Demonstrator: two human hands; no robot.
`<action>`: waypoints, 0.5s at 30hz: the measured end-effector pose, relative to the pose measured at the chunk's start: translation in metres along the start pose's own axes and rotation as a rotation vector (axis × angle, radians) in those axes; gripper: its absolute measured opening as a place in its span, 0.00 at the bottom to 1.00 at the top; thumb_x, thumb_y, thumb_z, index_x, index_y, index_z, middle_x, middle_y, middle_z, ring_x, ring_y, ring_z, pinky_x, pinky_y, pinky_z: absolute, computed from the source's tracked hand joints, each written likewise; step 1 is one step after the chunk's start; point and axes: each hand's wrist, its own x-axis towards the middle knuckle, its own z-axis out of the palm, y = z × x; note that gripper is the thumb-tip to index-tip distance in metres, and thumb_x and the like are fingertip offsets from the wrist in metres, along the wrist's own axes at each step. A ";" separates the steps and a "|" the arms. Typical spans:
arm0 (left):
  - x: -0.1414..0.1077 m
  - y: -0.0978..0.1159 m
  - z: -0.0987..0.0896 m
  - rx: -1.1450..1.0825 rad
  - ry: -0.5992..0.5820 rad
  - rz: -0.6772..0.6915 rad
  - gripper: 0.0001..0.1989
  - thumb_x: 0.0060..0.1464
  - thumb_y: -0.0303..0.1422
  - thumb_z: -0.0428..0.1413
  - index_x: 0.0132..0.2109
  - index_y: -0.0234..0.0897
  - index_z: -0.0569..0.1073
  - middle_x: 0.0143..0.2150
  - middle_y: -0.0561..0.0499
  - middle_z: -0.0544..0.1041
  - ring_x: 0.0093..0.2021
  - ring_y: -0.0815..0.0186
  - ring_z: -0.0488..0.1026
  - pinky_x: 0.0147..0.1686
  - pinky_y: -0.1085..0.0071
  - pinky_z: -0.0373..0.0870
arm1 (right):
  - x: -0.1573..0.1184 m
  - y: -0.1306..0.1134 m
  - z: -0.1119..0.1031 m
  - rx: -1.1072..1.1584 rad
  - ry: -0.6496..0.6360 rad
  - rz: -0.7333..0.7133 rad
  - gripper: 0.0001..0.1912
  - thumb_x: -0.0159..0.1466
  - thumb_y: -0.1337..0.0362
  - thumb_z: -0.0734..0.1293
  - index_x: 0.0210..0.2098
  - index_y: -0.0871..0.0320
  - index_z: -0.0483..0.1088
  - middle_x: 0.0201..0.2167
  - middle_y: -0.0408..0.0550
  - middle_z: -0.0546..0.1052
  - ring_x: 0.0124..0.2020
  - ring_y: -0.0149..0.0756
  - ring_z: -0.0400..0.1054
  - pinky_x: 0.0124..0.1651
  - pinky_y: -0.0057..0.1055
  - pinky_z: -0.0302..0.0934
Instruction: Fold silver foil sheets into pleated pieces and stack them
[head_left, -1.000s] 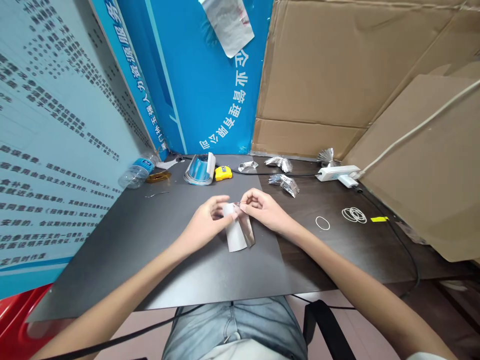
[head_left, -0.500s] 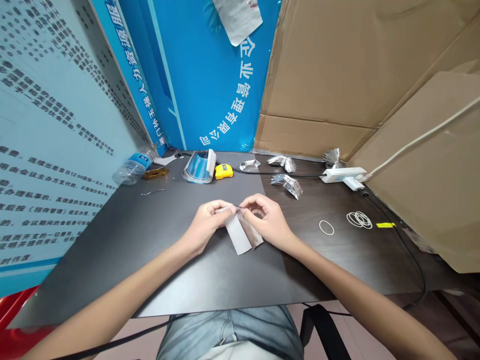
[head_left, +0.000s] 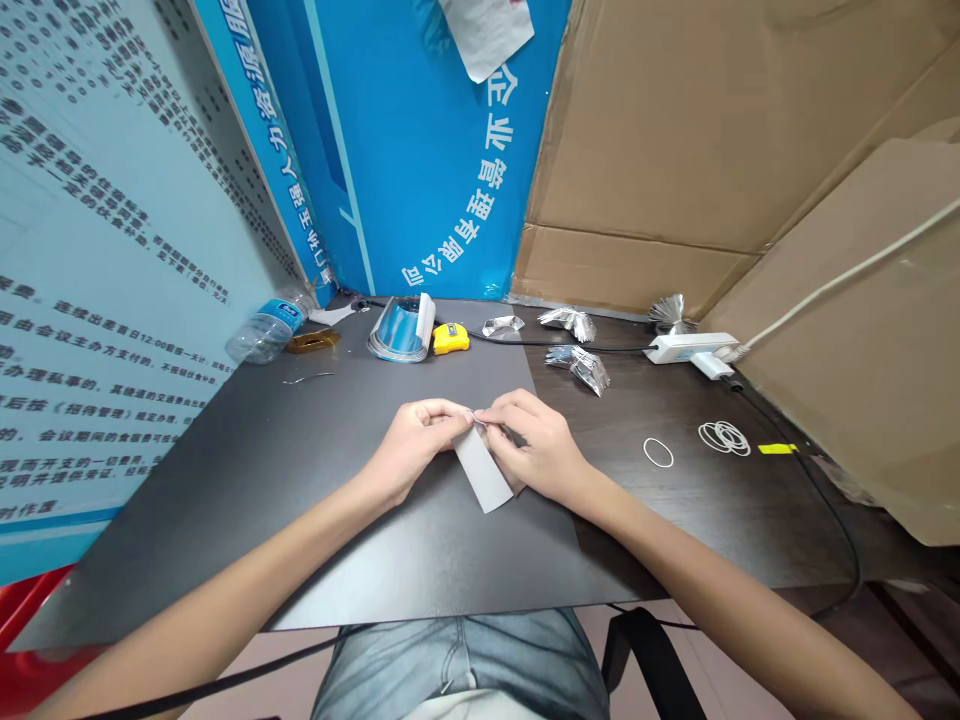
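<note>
Above the middle of the desk, my left hand pinches the top end of a pale grey strip between thumb and fingers. My right hand is closed at the same end, its fingertips touching those of my left hand. The strip hangs down toward the desk's front edge. A shinier brownish part shows at its right, mostly hidden behind my right hand. What exactly the right fingertips pinch is too small to make out.
At the back stand a bottle, a roll of blue-and-white sheets, a yellow tape measure and silvery strip bundles. A power strip, white rings and a black cable lie at right.
My right fingers have closed in toward the left fingertips and now cover most of the shiny part. The pale strip has swung slightly right. The whole view has shifted a little.
</note>
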 end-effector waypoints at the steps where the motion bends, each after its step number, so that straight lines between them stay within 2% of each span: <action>1: 0.000 0.001 0.000 0.024 0.005 0.027 0.14 0.52 0.41 0.69 0.38 0.34 0.82 0.34 0.48 0.81 0.34 0.66 0.75 0.39 0.70 0.70 | 0.001 -0.001 -0.001 0.030 0.010 0.020 0.11 0.68 0.71 0.64 0.44 0.54 0.78 0.39 0.49 0.79 0.40 0.35 0.75 0.44 0.33 0.71; 4: -0.001 0.003 0.001 0.082 0.009 0.087 0.15 0.51 0.41 0.68 0.40 0.34 0.82 0.34 0.48 0.81 0.34 0.65 0.75 0.37 0.70 0.69 | 0.003 -0.006 -0.002 0.110 0.005 0.106 0.10 0.67 0.71 0.65 0.43 0.55 0.77 0.38 0.48 0.80 0.39 0.35 0.75 0.44 0.33 0.70; 9: -0.001 0.004 0.001 0.125 0.023 0.104 0.15 0.51 0.42 0.68 0.38 0.33 0.81 0.33 0.47 0.81 0.34 0.64 0.75 0.37 0.70 0.69 | 0.004 -0.008 -0.003 0.141 0.001 0.196 0.07 0.67 0.69 0.67 0.41 0.55 0.77 0.36 0.47 0.79 0.36 0.34 0.73 0.40 0.32 0.69; 15: 0.000 0.001 -0.001 0.076 0.003 0.054 0.14 0.52 0.40 0.69 0.39 0.34 0.82 0.34 0.48 0.82 0.34 0.66 0.75 0.38 0.71 0.70 | 0.003 -0.004 -0.003 0.073 0.020 0.038 0.09 0.68 0.71 0.64 0.41 0.55 0.76 0.37 0.47 0.79 0.39 0.34 0.74 0.44 0.33 0.70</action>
